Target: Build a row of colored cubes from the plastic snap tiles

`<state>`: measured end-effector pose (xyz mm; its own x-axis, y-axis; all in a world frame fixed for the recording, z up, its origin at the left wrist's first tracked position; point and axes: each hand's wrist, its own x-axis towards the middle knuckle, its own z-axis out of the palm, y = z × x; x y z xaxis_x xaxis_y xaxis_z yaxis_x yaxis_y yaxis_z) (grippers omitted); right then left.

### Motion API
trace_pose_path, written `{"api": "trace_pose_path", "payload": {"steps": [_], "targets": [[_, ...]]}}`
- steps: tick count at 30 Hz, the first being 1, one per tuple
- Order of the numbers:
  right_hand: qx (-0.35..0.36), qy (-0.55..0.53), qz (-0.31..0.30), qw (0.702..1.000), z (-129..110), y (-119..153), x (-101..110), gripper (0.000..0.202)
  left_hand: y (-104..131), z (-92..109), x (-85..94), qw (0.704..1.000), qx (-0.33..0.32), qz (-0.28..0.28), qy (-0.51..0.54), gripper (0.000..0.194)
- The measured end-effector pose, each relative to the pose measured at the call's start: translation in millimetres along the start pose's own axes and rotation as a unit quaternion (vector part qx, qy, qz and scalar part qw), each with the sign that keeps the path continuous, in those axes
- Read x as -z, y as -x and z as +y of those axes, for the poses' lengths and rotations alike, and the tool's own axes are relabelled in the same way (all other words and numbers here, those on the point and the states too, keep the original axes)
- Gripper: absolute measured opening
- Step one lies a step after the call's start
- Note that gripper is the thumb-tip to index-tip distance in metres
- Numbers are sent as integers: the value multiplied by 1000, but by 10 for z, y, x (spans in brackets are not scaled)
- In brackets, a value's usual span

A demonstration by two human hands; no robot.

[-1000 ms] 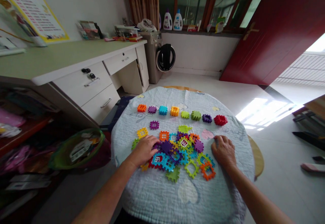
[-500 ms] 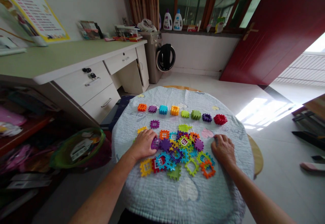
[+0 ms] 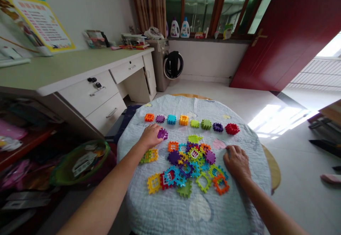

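The left hand (image 3: 151,135) had left the tile pile (image 3: 195,154), its grip narrowed on purple tilework (image 3: 162,134) at eleven o'clock, bringing purple near the row's purple block (image 3: 160,119); the right hand (image 3: 237,158) lay loose, unladen, at three.

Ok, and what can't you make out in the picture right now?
All in the head view:
Purple piece: left side hidden by the left hand; I can't tell if it's one layer or a stack.
Heaped pieces: lower ones covered by those on top.
Wall poster: small lettering too small and blurred.
Red door: top cut off by the upper edge.
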<state>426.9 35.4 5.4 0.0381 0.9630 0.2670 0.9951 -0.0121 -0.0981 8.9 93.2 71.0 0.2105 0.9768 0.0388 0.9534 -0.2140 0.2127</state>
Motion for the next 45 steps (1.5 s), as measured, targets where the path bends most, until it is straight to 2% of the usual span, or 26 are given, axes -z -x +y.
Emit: {"api": "trace_pose_path", "payload": {"steps": [3, 6, 9, 15, 29, 34, 40, 45], "targets": [[-1, -2, 2, 1000, -9, 1, 10, 23, -164, -18, -88, 999, 9, -44, -2, 43], [-5, 2, -2, 1000, -17, 0, 19, 23, -228, -41, -137, 998, 7, -64, -8, 43], [-4, 3, -2, 1000, -20, 0, 23, 23, -251, -55, -135, 997, -7, -77, -16, 47], [-8, 2, -6, 1000, -23, 2, 33, 22, -291, -17, -81, 993, -37, -105, -29, 43], [-5, -7, 2, 1000, -16, 9, 20, 21, -359, -5, -92, 989, -46, -130, -51, 39], [-1, -10, 8, 1000, -2, 9, 2, 21, -404, -87, 22, 990, -59, -113, -55, 39], [2, -4, 8, 1000, 23, 17, -36, 22, -740, -353, 316, 993, -58, -50, -92, 50], [7, -5, 16, 1000, 10, 15, -16, 21, -1072, -433, 334, 990, -53, -63, -111, 48]]}}
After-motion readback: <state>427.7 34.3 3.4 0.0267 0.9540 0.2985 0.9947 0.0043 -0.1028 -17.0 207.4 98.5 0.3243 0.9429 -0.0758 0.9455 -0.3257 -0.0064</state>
